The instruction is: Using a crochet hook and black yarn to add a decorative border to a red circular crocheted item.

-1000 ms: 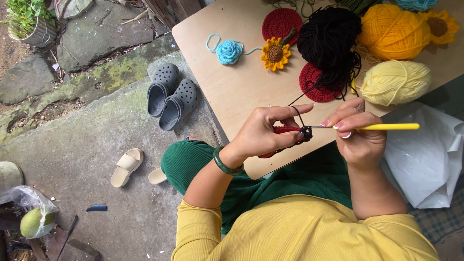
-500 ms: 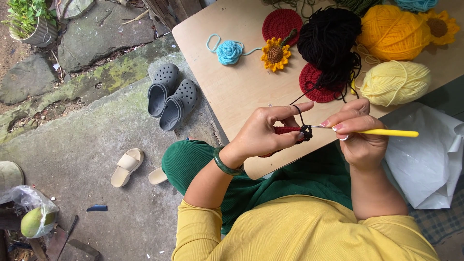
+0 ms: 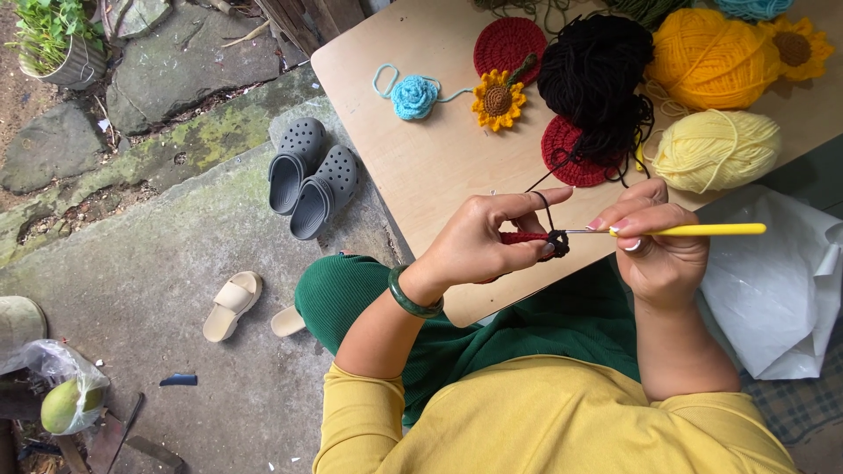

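My left hand [image 3: 487,241] pinches a small red and black crochet piece [image 3: 537,240] over the near edge of the wooden table [image 3: 421,167], with black yarn looped over its index finger. My right hand [image 3: 657,244] holds a yellow-handled crochet hook [image 3: 694,230] whose metal tip is in the black stitches. The black strand runs up to a black yarn ball [image 3: 597,75].
On the table lie two red crochet discs [image 3: 511,42], a sunflower [image 3: 497,99], a blue rose [image 3: 414,95], an orange yarn ball [image 3: 707,54] and a pale yellow ball [image 3: 716,149]. Grey clogs [image 3: 312,175] and beige sandals [image 3: 231,304] sit on the stone ground. A white plastic bag [image 3: 773,298] lies at right.
Both hands stay in nearly the same place; the hook tip has shifted slightly within the stitches.
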